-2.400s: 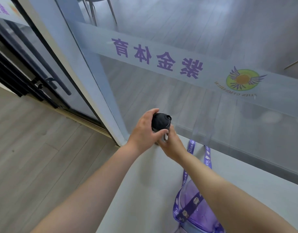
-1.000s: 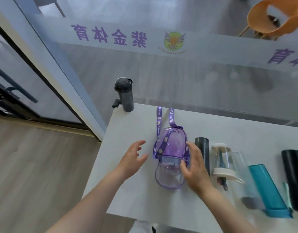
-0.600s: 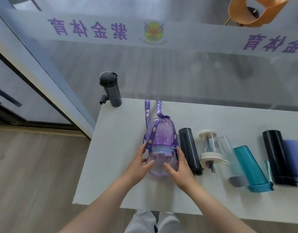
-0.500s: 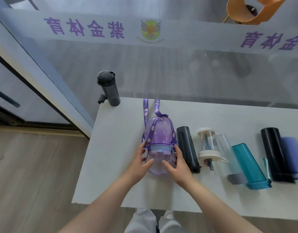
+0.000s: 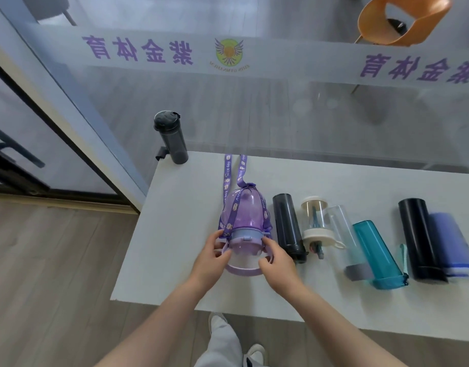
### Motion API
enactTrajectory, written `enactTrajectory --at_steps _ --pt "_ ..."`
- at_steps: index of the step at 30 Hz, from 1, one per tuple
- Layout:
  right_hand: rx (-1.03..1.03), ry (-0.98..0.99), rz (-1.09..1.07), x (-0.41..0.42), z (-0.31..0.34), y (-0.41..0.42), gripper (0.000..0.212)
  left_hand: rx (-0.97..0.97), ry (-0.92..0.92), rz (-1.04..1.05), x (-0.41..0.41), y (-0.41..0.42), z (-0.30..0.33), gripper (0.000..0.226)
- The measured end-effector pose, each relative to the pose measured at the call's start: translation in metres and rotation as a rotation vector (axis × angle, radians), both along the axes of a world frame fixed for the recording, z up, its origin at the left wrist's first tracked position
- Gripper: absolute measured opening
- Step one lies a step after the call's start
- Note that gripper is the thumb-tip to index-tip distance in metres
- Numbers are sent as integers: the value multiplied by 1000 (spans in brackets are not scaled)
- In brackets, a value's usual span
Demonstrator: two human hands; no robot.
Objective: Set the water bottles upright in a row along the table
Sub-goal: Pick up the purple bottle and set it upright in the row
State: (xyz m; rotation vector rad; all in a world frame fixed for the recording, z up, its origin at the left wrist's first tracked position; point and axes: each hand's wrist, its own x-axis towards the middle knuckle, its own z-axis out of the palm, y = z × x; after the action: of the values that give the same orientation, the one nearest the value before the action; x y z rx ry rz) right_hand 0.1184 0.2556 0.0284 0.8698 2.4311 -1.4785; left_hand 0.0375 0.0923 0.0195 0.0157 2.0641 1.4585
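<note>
Bottle Handling: Purple Bottle, Grip Stage

Hands are placed on either side of the purple bottle, which lies on its side near the left part of the white table, lid end toward the person. The left hand has its fingers curled round the lid collar and loop handle on the left; the right hand pinches the same region from the right. Both hands hold the bottle.

Status of the row: 1 dark bottle stands upright at the far left corner. Lying flat to the right are a black bottle, a clear bottle with a cream lid, a teal bottle, a second black bottle and a lilac bottle.

Handling judgement:
1. The body appears to be thin, clear plastic and empty, so it is probably light and stiff.
2. The rounded, smooth body may slip; the collar and handle give the firmer hold.
3. The strap trails loosely toward the far edge and may drag or snag while the bottle is being tipped upright.
4. The wide base should stand steadily once set down.
</note>
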Motion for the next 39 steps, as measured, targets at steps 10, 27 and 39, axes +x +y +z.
enactTrajectory --at_steps 10,27,39 --pt "-32 223 11 15 43 8 39 142 123 126 30 5 42 41" --pt "-40 260 47 -61 58 25 38 233 189 31 -44 31 72 32" --pt "-145 261 131 -73 45 43 61 157 131 -45 -79 23 40 43"
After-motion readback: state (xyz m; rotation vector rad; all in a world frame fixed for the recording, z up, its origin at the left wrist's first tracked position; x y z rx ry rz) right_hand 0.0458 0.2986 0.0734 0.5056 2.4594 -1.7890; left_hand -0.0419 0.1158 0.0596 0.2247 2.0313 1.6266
